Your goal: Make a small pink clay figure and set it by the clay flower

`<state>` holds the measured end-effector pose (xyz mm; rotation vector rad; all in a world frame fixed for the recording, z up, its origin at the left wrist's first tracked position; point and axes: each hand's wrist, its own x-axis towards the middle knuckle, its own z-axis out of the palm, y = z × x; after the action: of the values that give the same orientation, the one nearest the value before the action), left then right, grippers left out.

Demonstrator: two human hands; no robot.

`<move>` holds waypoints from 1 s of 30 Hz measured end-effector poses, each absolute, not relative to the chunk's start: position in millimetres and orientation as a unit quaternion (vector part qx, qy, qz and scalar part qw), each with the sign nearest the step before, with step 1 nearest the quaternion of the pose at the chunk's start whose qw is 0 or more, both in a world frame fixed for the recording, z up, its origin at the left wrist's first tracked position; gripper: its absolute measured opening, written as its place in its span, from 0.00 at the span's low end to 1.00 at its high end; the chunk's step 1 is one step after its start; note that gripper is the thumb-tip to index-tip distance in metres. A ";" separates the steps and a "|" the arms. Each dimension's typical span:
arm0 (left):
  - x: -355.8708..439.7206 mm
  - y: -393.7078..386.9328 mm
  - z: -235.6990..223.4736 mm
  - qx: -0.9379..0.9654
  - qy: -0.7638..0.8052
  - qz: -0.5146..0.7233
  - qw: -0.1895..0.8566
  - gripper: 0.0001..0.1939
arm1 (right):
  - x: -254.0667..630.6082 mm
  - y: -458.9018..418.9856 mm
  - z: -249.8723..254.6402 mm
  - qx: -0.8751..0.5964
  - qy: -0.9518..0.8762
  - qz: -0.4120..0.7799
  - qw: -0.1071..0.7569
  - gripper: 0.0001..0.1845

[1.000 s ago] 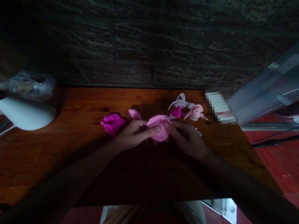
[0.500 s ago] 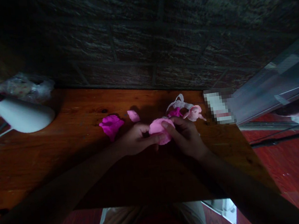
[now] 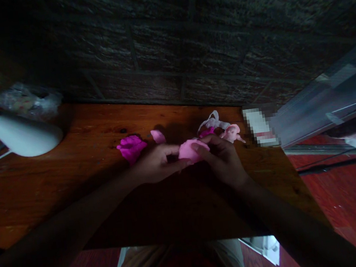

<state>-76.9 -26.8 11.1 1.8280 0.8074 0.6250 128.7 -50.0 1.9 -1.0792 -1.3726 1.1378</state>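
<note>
Between my hands, above the wooden tabletop, is a light pink petal-like piece [image 3: 193, 150] with a soft, uneven edge. My left hand [image 3: 159, 164] pinches its left side between thumb and fingers. On its right side, my right hand [image 3: 225, 160] grips it, the thumb lying across its face. A magenta crumpled flower-like piece [image 3: 131, 147] lies left of my left hand. Just beyond that hand rests a small pale pink petal [image 3: 158, 136]. Behind my right hand are a magenta bit [image 3: 207, 132], a whitish curled strip [image 3: 216, 121] and a pale pink ruffled piece [image 3: 231, 133].
A white tapered lamp-like object [image 3: 24, 134] stands at the left, with clear crumpled plastic [image 3: 27, 100] behind it. Along the back of the wooden table [image 3: 92, 122] runs a dark stone-patterned wall [image 3: 156, 58]. A blurred white item [image 3: 261, 127] lies near the right edge.
The light pink piece has tipped, so less of its face shows and its lower edge sits higher. Both hands keep their hold on it. The view has shifted slightly.
</note>
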 end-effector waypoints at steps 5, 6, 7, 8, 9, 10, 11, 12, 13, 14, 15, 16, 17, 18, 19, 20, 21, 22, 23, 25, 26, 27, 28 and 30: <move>-72.9 -24.9 12.5 0.695 0.329 0.316 0.556 0.13 | 123.4 -53.4 -1.0 -0.465 -0.527 0.466 0.537 0.14; -72.3 -24.7 11.1 0.685 0.332 0.314 0.567 0.13 | 123.0 -53.6 -1.0 -0.464 -0.523 0.471 0.537 0.13; -72.0 -24.6 9.2 0.680 0.337 0.309 0.573 0.13 | 123.2 -53.4 -0.6 -0.462 -0.521 0.477 0.536 0.13; -72.0 -24.4 6.9 0.679 0.340 0.303 0.575 0.13 | 123.9 -53.0 0.1 -0.460 -0.523 0.480 0.533 0.14; -72.3 -24.3 4.6 0.683 0.342 0.295 0.574 0.13 | 125.3 -52.2 1.0 -0.458 -0.528 0.483 0.527 0.16; -72.8 -24.2 2.7 0.691 0.342 0.284 0.570 0.13 | 127.1 -51.3 2.2 -0.455 -0.538 0.485 0.518 0.18; -73.4 -24.1 1.4 0.699 0.340 0.275 0.565 0.13 | 129.1 -50.2 3.5 -0.452 -0.551 0.486 0.506 0.19; -73.9 -24.1 1.0 0.707 0.338 0.266 0.561 0.13 | 131.1 -49.2 4.8 -0.447 -0.566 0.486 0.493 0.18; -74.2 -24.3 1.5 0.713 0.337 0.262 0.556 0.12 | 132.8 -48.4 6.0 -0.442 -0.581 0.485 0.481 0.16; -74.3 -24.5 2.8 0.716 0.337 0.261 0.553 0.12 | 134.1 -47.9 6.9 -0.438 -0.594 0.481 0.473 0.15; -74.1 -25.0 4.6 0.717 0.336 0.264 0.551 0.12 | 134.9 -47.7 7.3 -0.436 -0.603 0.475 0.470 0.14; -73.6 -25.5 6.5 0.717 0.334 0.269 0.550 0.12 | 135.1 -47.9 7.3 -0.436 -0.607 0.467 0.473 0.13; -72.8 -26.2 8.3 0.714 0.332 0.276 0.551 0.12 | 134.7 -48.3 6.7 -0.439 -0.606 0.459 0.479 0.13; -71.7 -27.0 9.7 0.709 0.333 0.285 0.552 0.12 | 133.8 -48.9 5.5 -0.445 -0.598 0.453 0.489 0.13; -70.4 -27.8 10.5 0.701 0.339 0.294 0.555 0.13 | 132.6 -49.6 3.9 -0.452 -0.585 0.450 0.501 0.12; -69.1 -28.6 10.5 0.688 0.348 0.303 0.560 0.13 | 131.0 -50.3 2.0 -0.458 -0.569 0.452 0.511 0.12; -67.7 -29.4 9.9 0.670 0.358 0.312 0.571 0.13 | 129.4 -51.0 0.0 -0.463 -0.553 0.457 0.521 0.12; -66.3 -30.1 8.7 0.650 0.365 0.318 0.586 0.13 | 127.7 -51.6 -1.8 -0.466 -0.538 0.463 0.529 0.12; -65.3 -30.6 7.2 0.630 0.369 0.318 0.604 0.12 | 126.2 -52.2 -3.2 -0.467 -0.528 0.467 0.534 0.11; -64.4 -30.9 4.0 0.606 0.364 0.306 0.637 0.12 | 124.1 -53.0 -4.2 -0.464 -0.525 0.471 0.536 0.11; -64.8 -30.6 2.8 0.604 0.361 0.298 0.645 0.13 | 123.8 -53.1 -3.7 -0.463 -0.530 0.470 0.533 0.12; -65.6 -30.0 1.8 0.606 0.360 0.292 0.646 0.13 | 124.2 -53.0 -2.6 -0.462 -0.539 0.467 0.527 0.13; -66.7 -29.2 1.1 0.611 0.362 0.288 0.643 0.12 | 125.1 -52.6 -1.2 -0.462 -0.552 0.461 0.518 0.14; -69.1 -26.9 0.5 0.616 0.368 0.292 0.632 0.11 | 128.4 -50.7 1.5 -0.464 -0.577 0.446 0.503 0.13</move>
<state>-69.1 -26.9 0.5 1.4104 0.8431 0.6679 128.4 -50.7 1.5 -1.1214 -1.3924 1.0769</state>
